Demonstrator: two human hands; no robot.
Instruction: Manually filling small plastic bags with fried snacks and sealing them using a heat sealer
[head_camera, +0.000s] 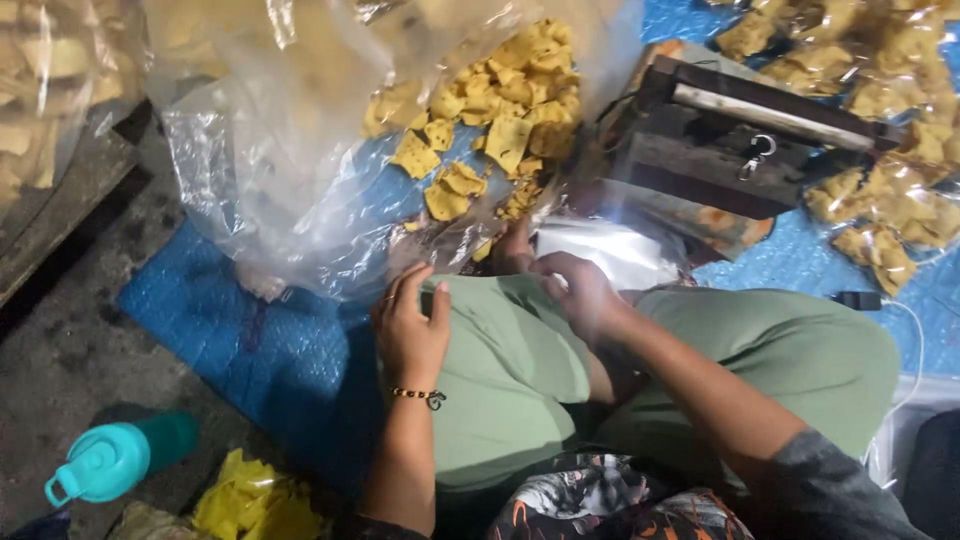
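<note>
Both hands (500, 310) at plastic bag's (610, 250) edge.

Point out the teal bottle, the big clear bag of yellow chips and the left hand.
teal bottle (118, 458), head view, on its body.
big clear bag of yellow chips (300, 190), head view, on its plastic wall.
left hand (410, 325), head view, on its back.

On the floor, a mat (270, 350) lies under the big plastic sack (300, 150) of crackers (500, 120), with the sealing machine (740, 140) to its right, filled packets (880, 210) beyond that, and a bottle (115, 458) off the mat at the near left beside a crumpled bag (255, 500).
</note>
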